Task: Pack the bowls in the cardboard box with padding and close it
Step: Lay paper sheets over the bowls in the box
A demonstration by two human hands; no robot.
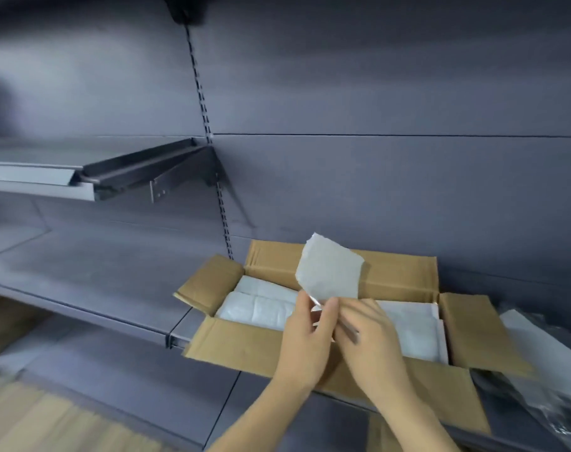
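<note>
- A cardboard box sits on a grey metal shelf, its four flaps folded outward and its top open.
- White padding lies inside the box, covering the contents on the left and the right; no bowl shows through it.
- The left hand is raised over the middle of the box, thumb and fingers curled and pinching the lower edge of a loose white sheet.
- The sheet stands up above the hands, in front of the far flap, with its top corner bent.
- The right hand is just beside the left and touches it, its fingers curled at the same lower edge of the sheet; motion blur makes the exact hold there hard to read.
- Both forearms reach in from the bottom of the view, over the near flap.
- To the right of the box, on the same shelf, lies more white sheet material on top of dark crumpled plastic.
- A second shelf hangs on brackets higher up at the left, against a grey back panel.
</note>
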